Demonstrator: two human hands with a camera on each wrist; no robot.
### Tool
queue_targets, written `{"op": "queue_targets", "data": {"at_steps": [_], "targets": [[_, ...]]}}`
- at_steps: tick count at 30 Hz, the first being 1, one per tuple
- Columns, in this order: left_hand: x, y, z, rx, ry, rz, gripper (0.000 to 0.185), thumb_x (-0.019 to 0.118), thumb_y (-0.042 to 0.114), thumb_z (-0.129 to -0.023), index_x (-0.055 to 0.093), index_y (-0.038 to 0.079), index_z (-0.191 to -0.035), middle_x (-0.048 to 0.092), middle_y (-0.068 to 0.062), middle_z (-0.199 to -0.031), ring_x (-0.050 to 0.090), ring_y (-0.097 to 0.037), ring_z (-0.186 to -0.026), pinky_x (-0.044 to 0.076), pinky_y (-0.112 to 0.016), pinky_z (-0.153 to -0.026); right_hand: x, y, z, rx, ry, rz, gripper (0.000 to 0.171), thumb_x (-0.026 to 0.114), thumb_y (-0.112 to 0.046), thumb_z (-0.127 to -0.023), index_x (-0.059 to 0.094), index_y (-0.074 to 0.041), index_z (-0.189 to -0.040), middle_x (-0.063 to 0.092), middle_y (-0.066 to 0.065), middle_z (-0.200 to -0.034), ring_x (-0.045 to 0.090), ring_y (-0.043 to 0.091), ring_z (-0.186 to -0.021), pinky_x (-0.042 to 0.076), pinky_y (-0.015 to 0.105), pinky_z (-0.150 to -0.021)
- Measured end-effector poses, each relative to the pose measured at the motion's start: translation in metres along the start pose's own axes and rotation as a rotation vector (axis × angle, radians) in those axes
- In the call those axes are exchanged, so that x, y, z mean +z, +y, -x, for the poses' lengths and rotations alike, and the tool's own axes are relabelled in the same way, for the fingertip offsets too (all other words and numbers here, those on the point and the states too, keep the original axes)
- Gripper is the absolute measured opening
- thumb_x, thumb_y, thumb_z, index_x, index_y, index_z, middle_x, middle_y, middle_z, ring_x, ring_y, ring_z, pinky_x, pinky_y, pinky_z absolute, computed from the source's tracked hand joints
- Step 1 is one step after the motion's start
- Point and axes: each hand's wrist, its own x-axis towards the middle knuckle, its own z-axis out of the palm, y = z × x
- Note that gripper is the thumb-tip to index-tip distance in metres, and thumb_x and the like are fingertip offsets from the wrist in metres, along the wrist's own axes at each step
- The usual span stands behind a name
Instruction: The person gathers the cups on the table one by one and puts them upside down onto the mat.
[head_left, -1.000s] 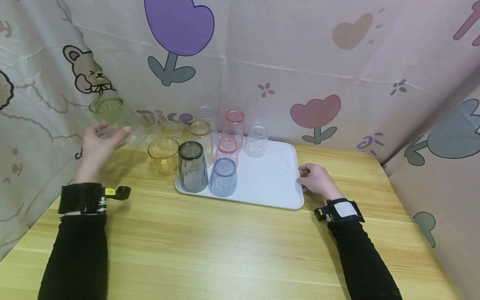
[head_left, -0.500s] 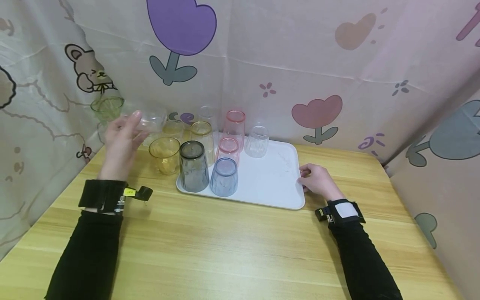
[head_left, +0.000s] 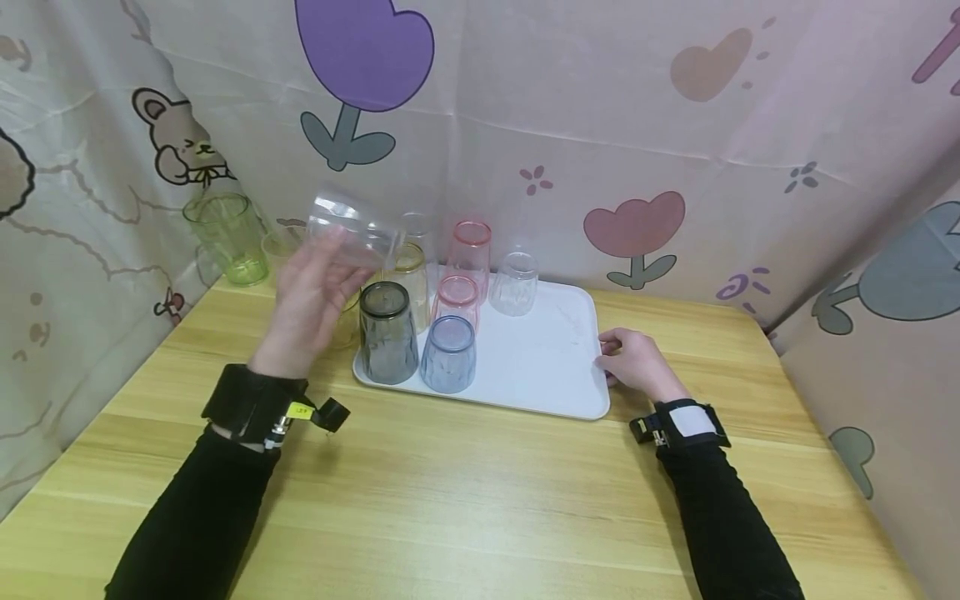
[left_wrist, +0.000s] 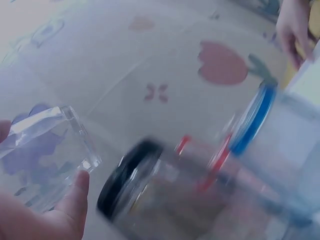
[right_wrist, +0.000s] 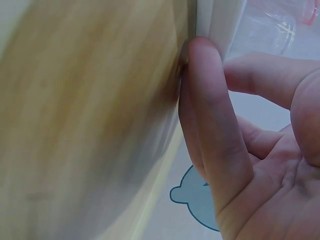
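Observation:
My left hand (head_left: 311, 292) grips a clear glass (head_left: 352, 225), tipped on its side in the air above the tray's left end. The left wrist view shows its thick base close to my thumb. At the right end of the white tray (head_left: 540, 354), my right hand (head_left: 637, 362) pinches the rim; the right wrist view shows thumb and fingers at that edge (right_wrist: 209, 25). Upside-down glasses on the tray include a dark grey glass (head_left: 387, 342), a blue glass (head_left: 447, 362), two pink ones (head_left: 470, 254), a tall amber glass (head_left: 414, 283) and a short clear glass (head_left: 515, 287).
A green glass (head_left: 243, 237) stands at the table's back left. Behind my left hand an amber cup (head_left: 347, 325) is mostly hidden. A printed curtain (head_left: 525, 100) hangs right behind the wooden table (head_left: 450, 492).
My left hand has carried the clear glass rightward from beside the green glass, tilting it onto its side, and now covers the amber cup. My right hand stays at the tray's rim.

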Motion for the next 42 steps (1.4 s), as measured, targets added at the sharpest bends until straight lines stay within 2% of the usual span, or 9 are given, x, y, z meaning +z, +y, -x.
{"op": "queue_targets", "data": {"at_steps": [6,13,17,21,25,29,32,36,42], "targets": [[0.022,-0.013,0.01,-0.012,-0.12,-0.054,0.026,0.058,0.022,-0.107,0.056,0.011,-0.13,0.062,-0.006,-0.13,0.066,-0.019,-0.112,0.055,-0.03,-0.101,0.0,0.0,0.0,0.002,0.003,0.011,0.049,0.065,-0.004,-0.099,0.051,0.012,-0.142,0.059,0.028,-0.124,0.069,0.028,-0.09,0.063,0.032,-0.071],[0.044,-0.028,0.028,-0.056,-0.234,-0.073,0.067,0.071,0.034,-0.099,0.041,0.011,-0.155,0.051,-0.013,-0.149,0.058,-0.029,-0.131,0.056,-0.035,-0.101,-0.001,-0.001,0.001,-0.024,0.023,0.065,0.048,0.066,-0.009,-0.099,0.053,0.011,-0.141,0.063,0.028,-0.125,0.069,0.032,-0.097,0.063,0.036,-0.077],[0.052,-0.039,0.035,-0.1,-0.288,-0.094,0.088,0.08,0.047,-0.09,0.038,0.009,-0.157,0.05,-0.014,-0.15,0.056,-0.029,-0.134,0.055,-0.036,-0.102,-0.001,-0.006,0.004,-0.108,0.123,0.125,0.052,0.067,-0.014,-0.099,0.053,0.01,-0.143,0.062,0.028,-0.13,0.067,0.04,-0.108,0.059,0.048,-0.088],[0.059,-0.051,0.041,-0.155,-0.338,-0.113,0.094,0.08,0.052,-0.088,0.036,0.006,-0.158,0.05,-0.016,-0.15,0.055,-0.029,-0.135,0.054,-0.041,-0.104,0.002,-0.02,0.009,-0.269,0.3,0.087,0.057,0.069,-0.013,-0.097,0.049,0.005,-0.147,0.056,0.026,-0.14,0.061,0.044,-0.118,0.057,0.056,-0.092],[0.063,-0.06,0.047,-0.197,-0.354,-0.125,0.081,0.074,0.043,-0.094,0.039,0.002,-0.154,0.054,-0.017,-0.144,0.06,-0.025,-0.128,0.054,-0.042,-0.104,0.011,-0.043,0.018,-0.528,0.448,-0.029,0.063,0.075,-0.003,-0.092,0.049,0.001,-0.149,0.054,0.021,-0.142,0.06,0.038,-0.12,0.06,0.05,-0.091],[0.065,-0.065,0.051,-0.229,-0.349,-0.124,0.08,0.075,0.041,-0.094,0.039,0.001,-0.154,0.055,-0.016,-0.143,0.062,-0.024,-0.125,0.055,-0.04,-0.103,0.027,-0.068,0.029,-0.85,0.505,-0.134,0.072,0.076,0.009,-0.083,0.047,0.005,-0.149,0.053,0.022,-0.143,0.059,0.039,-0.122,0.059,0.045,-0.092],[0.066,-0.067,0.052,-0.246,-0.338,-0.123,0.09,0.08,0.048,-0.089,0.039,0.003,-0.155,0.053,-0.018,-0.146,0.06,-0.028,-0.128,0.056,-0.039,-0.101,0.04,-0.083,0.037,-1.026,0.506,-0.183,0.076,0.075,0.01,-0.08,0.045,0.007,-0.149,0.049,0.024,-0.146,0.057,0.04,-0.126,0.059,0.046,-0.095],[0.066,-0.069,0.054,-0.268,-0.339,-0.108,0.092,0.08,0.048,-0.088,0.036,0.005,-0.157,0.05,-0.017,-0.151,0.053,-0.035,-0.136,0.055,-0.038,-0.102,0.052,-0.096,0.047,-1.139,0.503,-0.201,0.08,0.077,0.001,-0.076,0.043,0.009,-0.148,0.045,0.029,-0.149,0.05,0.04,-0.133,0.056,0.042,-0.101],[0.068,-0.072,0.056,-0.301,-0.342,-0.083,0.092,0.082,0.048,-0.087,0.037,0.005,-0.156,0.053,-0.014,-0.147,0.059,-0.025,-0.13,0.055,-0.038,-0.102,0.065,-0.108,0.059,-1.245,0.601,-0.16,0.074,0.085,-0.02,-0.081,0.05,0.009,-0.14,0.048,0.032,-0.146,0.048,0.044,-0.136,0.047,0.044,-0.112]]}}
